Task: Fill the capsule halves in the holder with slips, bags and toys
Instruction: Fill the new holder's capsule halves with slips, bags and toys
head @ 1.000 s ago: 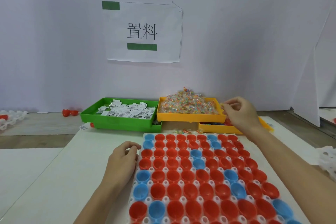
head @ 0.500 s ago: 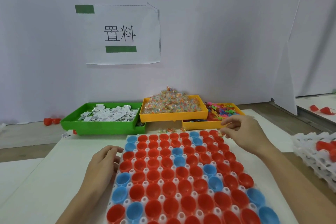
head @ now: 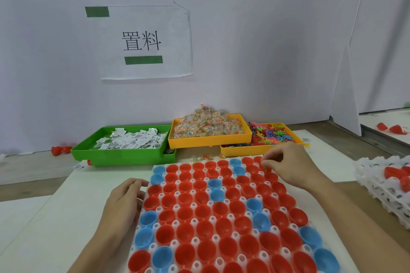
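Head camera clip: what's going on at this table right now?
A person is loading a white holder of red and blue capsule halves. The right hand hovers over the far right corner with fingers pinched on something small, probably a toy. The left hand rests at the holder's left edge. Behind stand a green tray of paper slips, a yellow tray of small bags and another yellow tray of coloured toys. The visible halves look mostly empty.
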Demonstrator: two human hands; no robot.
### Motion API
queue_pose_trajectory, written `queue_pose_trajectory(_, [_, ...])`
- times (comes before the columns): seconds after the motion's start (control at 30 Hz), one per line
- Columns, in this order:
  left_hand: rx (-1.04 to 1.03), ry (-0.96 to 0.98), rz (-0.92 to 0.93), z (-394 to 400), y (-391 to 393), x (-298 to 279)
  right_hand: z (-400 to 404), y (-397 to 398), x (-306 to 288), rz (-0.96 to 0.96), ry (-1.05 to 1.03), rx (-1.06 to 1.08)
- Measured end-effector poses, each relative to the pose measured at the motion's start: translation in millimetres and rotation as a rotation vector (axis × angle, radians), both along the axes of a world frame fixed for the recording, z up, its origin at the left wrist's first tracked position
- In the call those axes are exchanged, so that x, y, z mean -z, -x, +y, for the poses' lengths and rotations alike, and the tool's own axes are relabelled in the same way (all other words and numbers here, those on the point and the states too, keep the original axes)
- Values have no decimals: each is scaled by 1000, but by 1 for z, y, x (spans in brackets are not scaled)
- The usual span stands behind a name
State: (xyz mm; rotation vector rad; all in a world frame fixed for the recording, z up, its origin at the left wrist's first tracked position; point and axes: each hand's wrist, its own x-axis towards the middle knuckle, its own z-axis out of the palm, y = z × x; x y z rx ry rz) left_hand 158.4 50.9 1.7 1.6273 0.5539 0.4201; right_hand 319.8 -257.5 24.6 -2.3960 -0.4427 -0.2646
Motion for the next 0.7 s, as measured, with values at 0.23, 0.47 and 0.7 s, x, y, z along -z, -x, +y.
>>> queue_pose_trajectory(0.23, [-7,-13,7,1,-1,2,5,1,3,-52,-34,57])
queue_pose_trajectory(0.47, [-43,-153,29,4,-4,8,0,-1,3,-19,-49,45])
queue_pose_trajectory(0.7, [-319,-511,-129,3,-11,0,-7,-3,3,-90,-113,72])
